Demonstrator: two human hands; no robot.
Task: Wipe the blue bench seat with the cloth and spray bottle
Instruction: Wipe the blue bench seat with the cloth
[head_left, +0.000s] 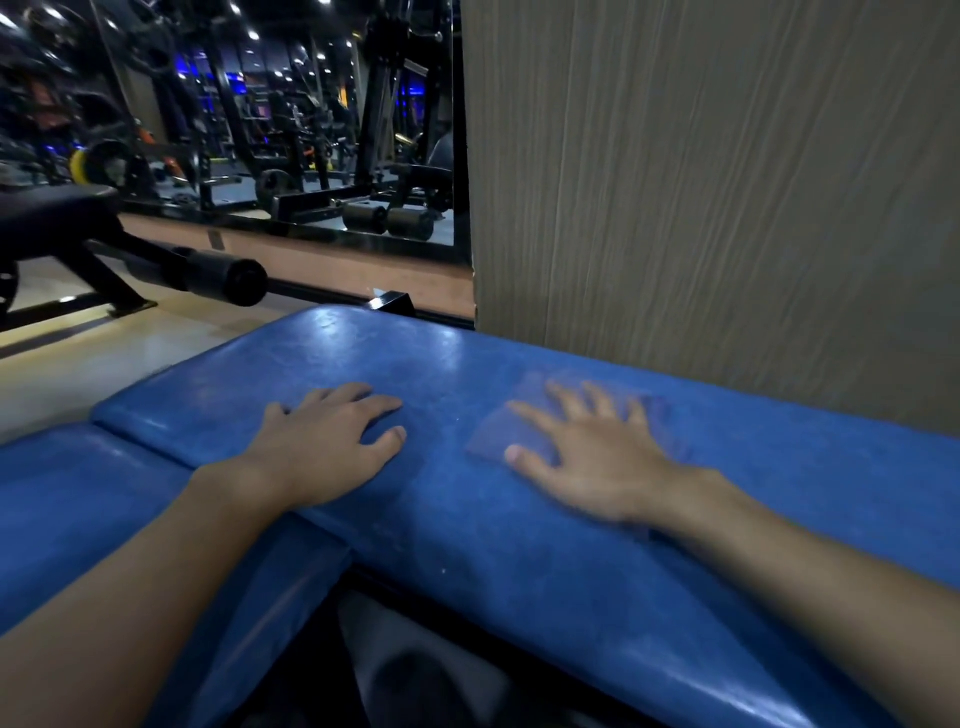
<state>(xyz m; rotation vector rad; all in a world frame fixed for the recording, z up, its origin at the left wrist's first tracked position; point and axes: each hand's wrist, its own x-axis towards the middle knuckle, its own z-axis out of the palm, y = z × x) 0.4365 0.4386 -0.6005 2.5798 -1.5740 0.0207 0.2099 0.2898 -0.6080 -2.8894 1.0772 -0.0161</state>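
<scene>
Blue bench seat (519, 519), purple cloth (498, 441) flat on it, both hands resting on top

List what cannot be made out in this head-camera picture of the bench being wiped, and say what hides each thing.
1. Spray bottle: nowhere in the head view; its place is unknown.
2. Thin bluish cloth: motion-blurred, its middle covered by the right hand; folds unreadable.
3. Blue padded vinyl bench seat: right end cut off by the frame edge.
4. Dark gym machines behind: too dim and small to identify.
</scene>
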